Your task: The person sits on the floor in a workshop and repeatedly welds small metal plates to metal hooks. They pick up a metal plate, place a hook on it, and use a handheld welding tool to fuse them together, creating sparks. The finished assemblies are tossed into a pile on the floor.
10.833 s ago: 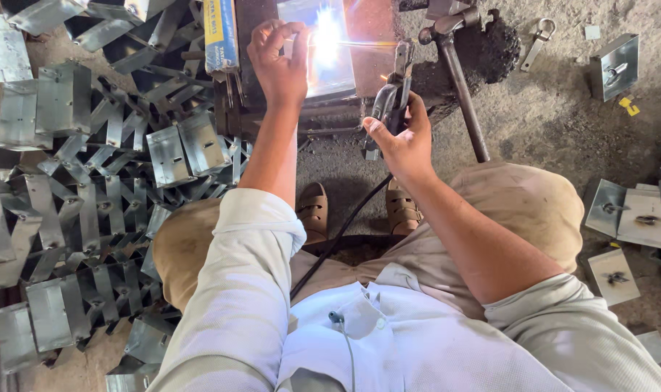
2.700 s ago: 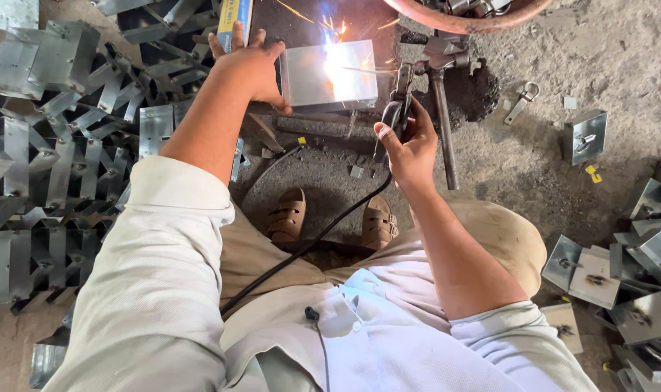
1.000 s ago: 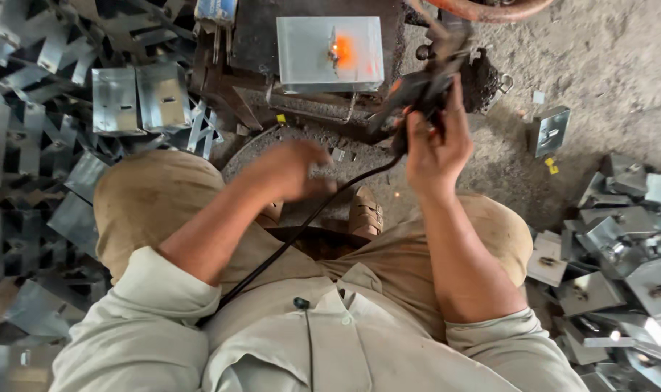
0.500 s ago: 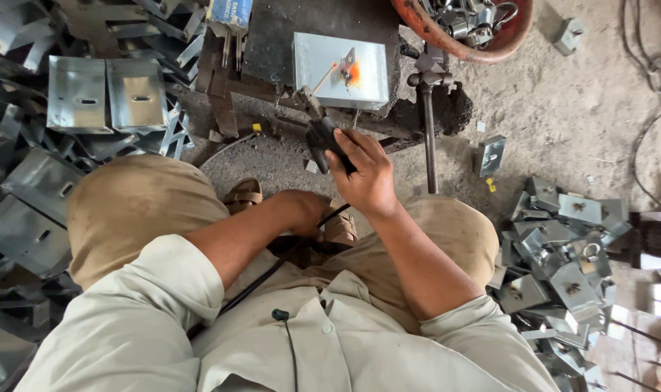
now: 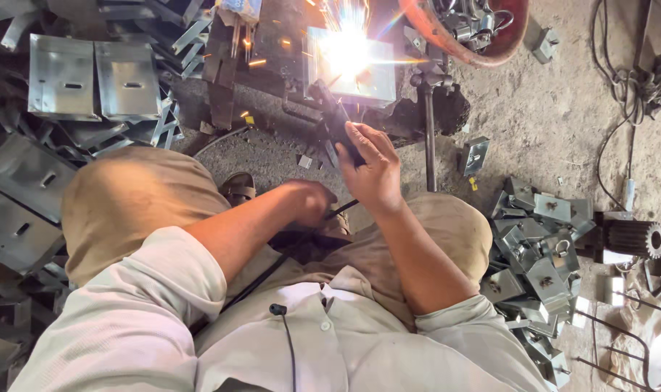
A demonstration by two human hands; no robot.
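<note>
My right hand grips a black welding electrode holder, its tip at a square grey metal plate on a dark stand. A bright white arc with orange sparks flares on the plate. My left hand is closed low between my knees, around the black cable that runs back under my arm. I sit crouched, my tan-trousered knees on either side.
Bent galvanised steel brackets are heaped at the left. Smaller finished metal pieces lie piled at the right. A round orange-rimmed tub of parts stands at the top right, a steel rod beside the stand. Cables lie on the dirt floor.
The arc has flared from a small orange glow to a bright white burst with sparks. My right hand has moved the holder closer to the plate. My left hand stays low by the cable.
</note>
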